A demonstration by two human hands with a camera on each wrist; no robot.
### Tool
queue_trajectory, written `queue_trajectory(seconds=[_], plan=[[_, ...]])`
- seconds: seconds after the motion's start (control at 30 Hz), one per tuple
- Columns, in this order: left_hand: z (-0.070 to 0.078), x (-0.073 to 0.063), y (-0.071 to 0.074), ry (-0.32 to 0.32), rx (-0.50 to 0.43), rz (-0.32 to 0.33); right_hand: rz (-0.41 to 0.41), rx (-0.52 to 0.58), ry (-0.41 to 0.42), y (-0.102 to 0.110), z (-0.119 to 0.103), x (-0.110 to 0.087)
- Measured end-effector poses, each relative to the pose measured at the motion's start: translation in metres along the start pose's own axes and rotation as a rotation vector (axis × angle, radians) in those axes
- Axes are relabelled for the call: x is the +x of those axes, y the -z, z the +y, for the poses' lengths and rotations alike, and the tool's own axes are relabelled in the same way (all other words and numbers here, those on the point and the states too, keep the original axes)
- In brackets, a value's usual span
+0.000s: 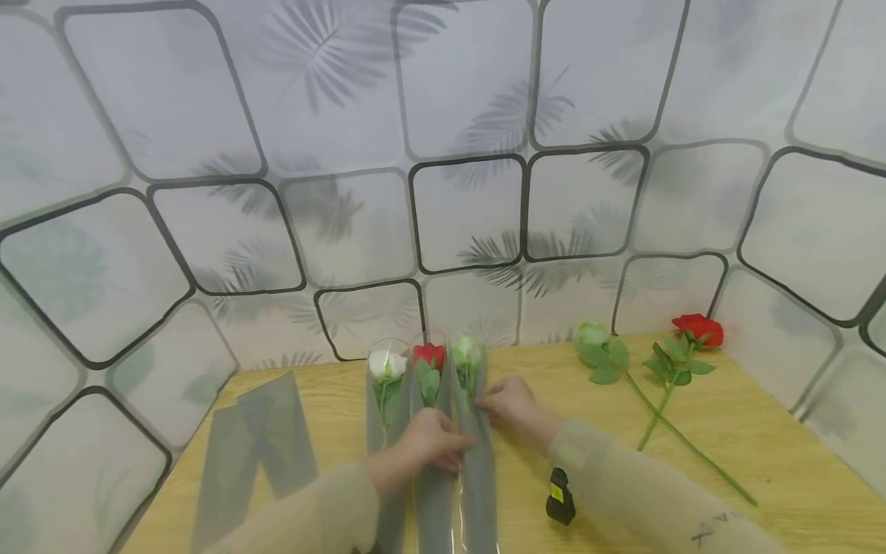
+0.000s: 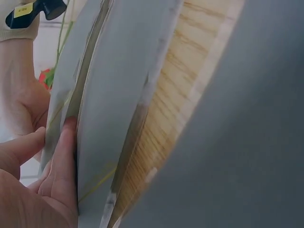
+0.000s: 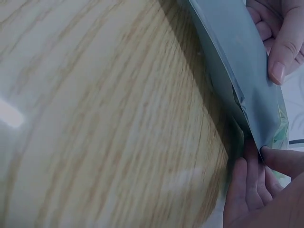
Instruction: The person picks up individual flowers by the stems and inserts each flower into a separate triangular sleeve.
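Note:
Three grey flower sleeves with clear tops lie side by side, holding a white rose (image 1: 388, 365), a red rose (image 1: 429, 355) and a pale green rose (image 1: 467, 352). My left hand (image 1: 432, 440) reaches over the middle sleeve (image 1: 434, 508) and pinches the left edge of the right-hand flower sleeve (image 1: 477, 485), thumb on top. Across from it, my right hand (image 1: 512, 402) pinches the same sleeve's right edge below the bloom. The right wrist view shows that edge of grey wrap (image 3: 254, 90) between thumb and fingers.
Two flat grey sleeves (image 1: 228, 469) overlap at the left of the wooden table (image 1: 332, 385). A loose pale green rose (image 1: 592, 338) and a red rose (image 1: 697, 329) lie with crossed stems at right. A small black object with a yellow label (image 1: 561, 496) sits by the right sleeve.

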State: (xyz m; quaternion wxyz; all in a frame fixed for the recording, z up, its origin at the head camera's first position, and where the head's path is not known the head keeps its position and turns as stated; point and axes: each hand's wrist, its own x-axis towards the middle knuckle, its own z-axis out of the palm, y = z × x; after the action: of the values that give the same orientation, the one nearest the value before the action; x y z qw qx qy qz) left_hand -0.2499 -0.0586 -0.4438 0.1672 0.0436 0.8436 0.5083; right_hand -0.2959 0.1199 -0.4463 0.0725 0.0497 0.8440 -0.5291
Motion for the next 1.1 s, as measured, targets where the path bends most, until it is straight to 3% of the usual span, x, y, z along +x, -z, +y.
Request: queue_trajectory(seconds=[0.23, 0.47, 0.6, 0.83, 1.1], plan=[[0.007, -0.009, 0.006, 0.002, -0.02, -0.046, 0.009, 0.016, 0.005, -0.002, -0.002, -0.003], [0.009, -0.016, 0.016, -0.054, 0.035, -0.099, 0.029, -0.009, 0.036, -0.003, -0.006, -0.003], [0.007, -0.015, 0.021, -0.054, 0.08, -0.087, 0.025, -0.08, 0.091, -0.003, -0.003, -0.001], [0.0, -0.011, 0.03, -0.112, 0.248, -0.02, 0.068, -0.3, 0.166, 0.0, 0.003, 0.007], [0.002, -0.015, 0.044, -0.163, 0.284, -0.002, 0.146, -0.281, 0.268, 0.005, -0.011, 0.004]])
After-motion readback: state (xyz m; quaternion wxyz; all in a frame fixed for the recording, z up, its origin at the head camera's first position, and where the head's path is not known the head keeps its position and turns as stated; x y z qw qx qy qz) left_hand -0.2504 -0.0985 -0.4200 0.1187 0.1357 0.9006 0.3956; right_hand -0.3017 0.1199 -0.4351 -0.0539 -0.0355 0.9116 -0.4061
